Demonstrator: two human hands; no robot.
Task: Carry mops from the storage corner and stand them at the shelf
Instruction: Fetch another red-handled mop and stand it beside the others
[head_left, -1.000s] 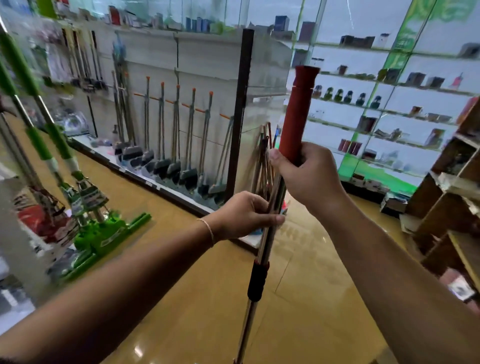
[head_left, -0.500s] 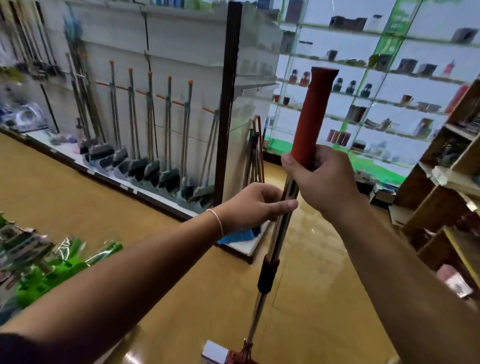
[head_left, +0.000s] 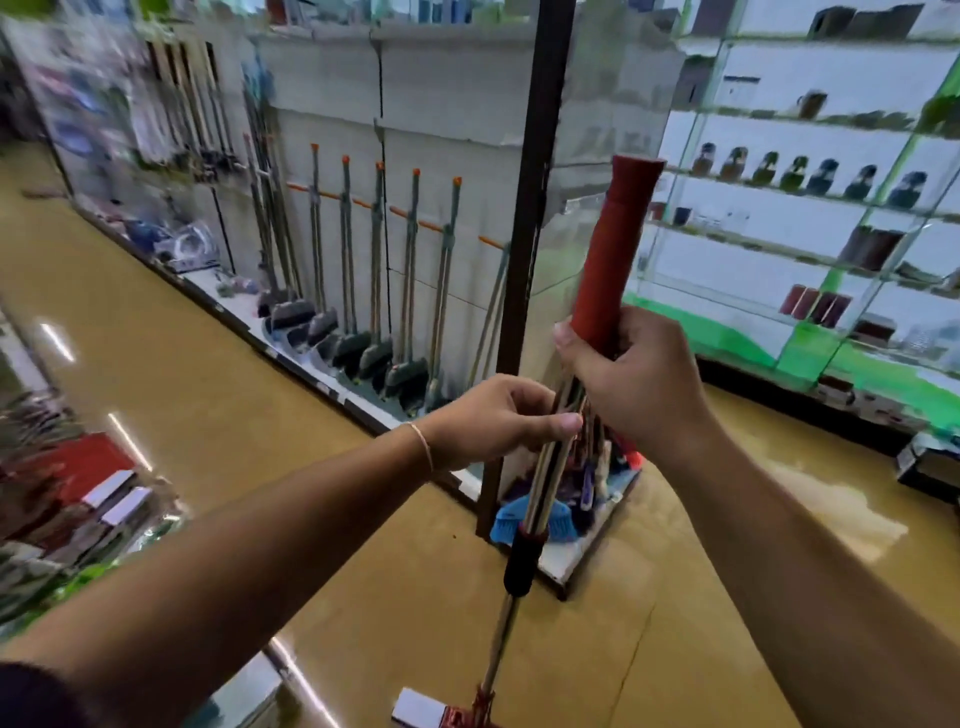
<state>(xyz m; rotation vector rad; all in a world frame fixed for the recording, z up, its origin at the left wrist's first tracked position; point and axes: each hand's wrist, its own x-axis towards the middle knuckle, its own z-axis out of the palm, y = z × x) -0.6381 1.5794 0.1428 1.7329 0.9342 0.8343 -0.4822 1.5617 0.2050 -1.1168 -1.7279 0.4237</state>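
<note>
Mop (head_left: 524, 499) carried upright in the aisle, mid-way to the shelf (head_left: 530, 249), not yet stood. Right hand (head_left: 639, 384) wrapped round the foot of the red grip (head_left: 613, 254); left hand (head_left: 498, 418) just below, pinching the bare metal shaft between thumb and fingers. Mop head (head_left: 452, 714) low at the bottom edge, above the floor (head_left: 363, 571).

Judged light and stiff: long thin pole, weight mostly down at the head, so likely to swing or tip if held by the top alone. Red grip looked rubbery, the surest place to hold; polished shaft looked slippery, better as a steadying point. Black collar (head_left: 522, 561) lower down, probably a length lock, best not twisted. Two hands spread apart seemed right for guiding the head into place.

Row of brooms (head_left: 374, 291) stood along the shelf base, left of the dark upright post. Blue brush (head_left: 511, 517) and other handles clustered at the shelf end, directly behind the shaft.

Mop head cut off by the frame, type not told. Left side badly blurred; goods there unreadable. Free slot for the mop not made out. Items behind the glass cabinet (head_left: 779, 208) too small to name.
</note>
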